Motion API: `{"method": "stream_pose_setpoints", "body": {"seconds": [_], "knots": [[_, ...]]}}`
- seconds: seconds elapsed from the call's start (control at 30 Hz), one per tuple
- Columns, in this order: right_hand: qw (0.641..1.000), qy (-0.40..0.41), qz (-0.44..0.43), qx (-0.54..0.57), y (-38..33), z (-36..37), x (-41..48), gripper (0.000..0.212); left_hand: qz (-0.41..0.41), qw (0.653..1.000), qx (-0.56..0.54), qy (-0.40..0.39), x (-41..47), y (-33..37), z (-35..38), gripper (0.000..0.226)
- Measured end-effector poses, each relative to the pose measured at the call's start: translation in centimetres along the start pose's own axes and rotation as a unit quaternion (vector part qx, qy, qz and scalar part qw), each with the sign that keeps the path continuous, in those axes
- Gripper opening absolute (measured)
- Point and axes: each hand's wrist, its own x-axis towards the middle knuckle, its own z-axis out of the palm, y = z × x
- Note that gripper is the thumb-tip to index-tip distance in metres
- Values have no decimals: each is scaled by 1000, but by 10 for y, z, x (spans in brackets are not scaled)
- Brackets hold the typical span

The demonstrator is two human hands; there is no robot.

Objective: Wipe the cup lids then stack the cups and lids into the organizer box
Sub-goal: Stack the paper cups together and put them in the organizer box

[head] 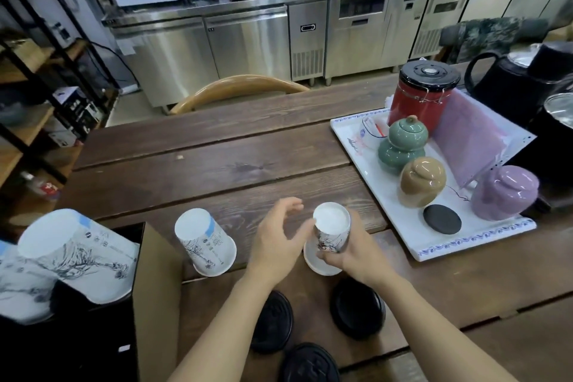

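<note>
My right hand (353, 253) grips an upside-down white paper cup (331, 226) with ink drawings, standing on the wooden table. My left hand (279, 236) hovers beside it with fingers spread, the thumb close to the cup's top. A second inverted cup (204, 243) stands to the left. Another inverted cup (71, 253) sits in the black organizer box (102, 347) at the lower left. Three black lids lie near me: the first lid (358, 308), the second lid (274, 322) partly under my left forearm, and the third lid (310, 364).
A white tray (434, 245) at the right holds green, tan and purple ceramic jars, a red canister (420, 93) and a black coaster (441, 219). Black kettles stand at the far right. A wooden chair back (238, 91) rises behind the table. The box's cardboard flap (158, 285) stands up.
</note>
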Motion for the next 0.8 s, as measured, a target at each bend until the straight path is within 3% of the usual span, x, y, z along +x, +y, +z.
{"method": "stream_pose_setpoints", "body": {"seconds": [0.03,0.1,0.17,0.27,0.33,0.4,0.57,0.67,0.8], "knots": [[1000,3,4,-1,1,1,1,78,39,992,38,117,-1,-2,-10,24],[1000,8,12,-1,4,2,4,79,59,941,101,317,-1,-11,-31,35],[1000,4,15,3,6,4,5,79,-22,907,125,401,2,-24,-51,58],[1000,-23,17,-13,6,12,4,81,-173,924,93,328,6,-45,-70,93],[999,-31,16,-18,10,20,5,83,-215,941,63,255,4,-64,-74,98],[999,-41,18,-17,9,26,5,83,-218,950,40,220,1,-79,-76,90],[998,-58,4,-26,1,34,3,84,-206,948,18,241,-4,-73,-85,73],[997,-62,-5,-38,-4,37,4,85,-155,948,-36,276,1,-41,-97,74],[997,-66,-14,-34,-11,38,3,86,-63,965,-61,249,3,13,-101,54]]}}
